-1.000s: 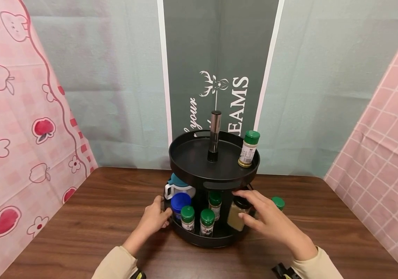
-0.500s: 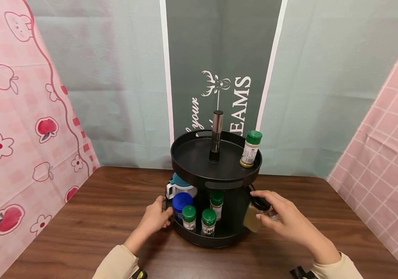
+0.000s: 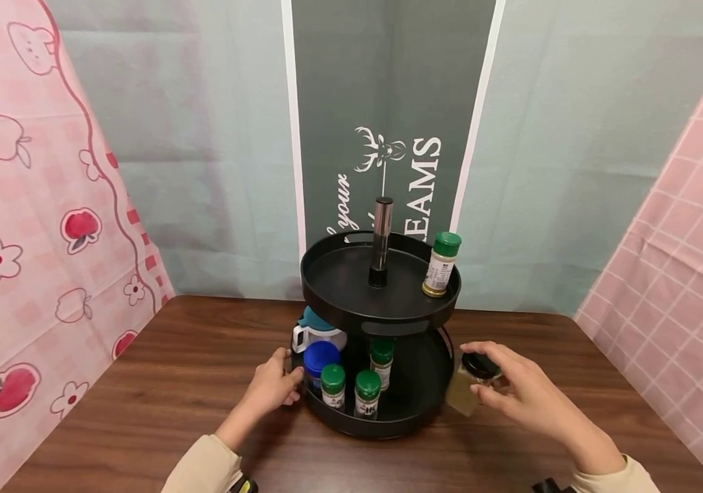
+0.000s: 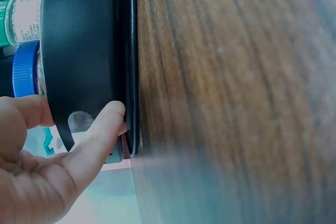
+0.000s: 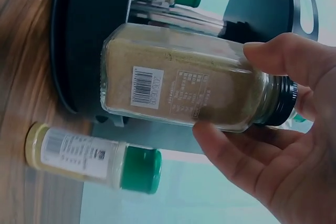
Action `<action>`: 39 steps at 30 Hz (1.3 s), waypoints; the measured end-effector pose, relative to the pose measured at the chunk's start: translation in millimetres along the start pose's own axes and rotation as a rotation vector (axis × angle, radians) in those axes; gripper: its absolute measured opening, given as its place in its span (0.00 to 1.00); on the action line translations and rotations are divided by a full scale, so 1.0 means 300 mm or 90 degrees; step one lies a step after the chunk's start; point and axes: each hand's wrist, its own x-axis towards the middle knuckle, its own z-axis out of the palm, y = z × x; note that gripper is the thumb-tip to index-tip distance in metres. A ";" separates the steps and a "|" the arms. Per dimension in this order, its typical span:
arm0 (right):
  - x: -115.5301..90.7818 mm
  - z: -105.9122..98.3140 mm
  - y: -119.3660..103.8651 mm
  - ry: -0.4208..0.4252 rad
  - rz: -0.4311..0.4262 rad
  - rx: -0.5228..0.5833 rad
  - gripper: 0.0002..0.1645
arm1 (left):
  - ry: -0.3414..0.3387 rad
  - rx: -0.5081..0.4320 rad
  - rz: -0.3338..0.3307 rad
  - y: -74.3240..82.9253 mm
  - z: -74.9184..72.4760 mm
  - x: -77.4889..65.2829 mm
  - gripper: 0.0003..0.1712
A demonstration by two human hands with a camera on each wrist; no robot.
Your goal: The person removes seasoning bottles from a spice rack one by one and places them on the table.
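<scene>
A black two-tier turntable rack [image 3: 382, 428] stands on the table. My left hand [image 3: 270, 381] grips the wall of its lower tier at the left; in the left wrist view, thumb and fingers [image 4: 107, 116] lie on either side of that wall. My right hand [image 3: 526, 387] holds a square glass jar [image 5: 173, 82] of tan powder near its black lid, tilted and off the table, right of the rack. On the lower tier stand a blue-lidded jar [image 3: 320, 357], a clear container with a teal lid [image 3: 314, 320] and several green-capped shakers [image 3: 367, 396].
Another green-capped shaker [image 3: 440, 266] stands on the upper tier, right of the metal post [image 3: 382, 236]. In the right wrist view, one more shaker [image 5: 94, 158] stands on the wooden table [image 3: 191, 363] beside the rack. Fabric hangs behind and at both sides.
My right hand has lifted the tan powder jar out of the lower tier and carried it right, clear of the rack. The left hand keeps its place on the rim.
</scene>
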 end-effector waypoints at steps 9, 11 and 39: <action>-0.044 -0.016 0.032 0.003 -0.012 -0.046 0.37 | -0.013 -0.004 0.002 -0.002 -0.002 0.000 0.29; -0.058 -0.023 0.041 0.000 -0.004 -0.047 0.37 | -0.015 -0.005 0.008 -0.001 -0.002 0.000 0.28; -0.157 -0.050 0.185 -0.021 0.081 -0.047 0.34 | 0.001 0.031 -0.008 0.008 -0.007 0.010 0.19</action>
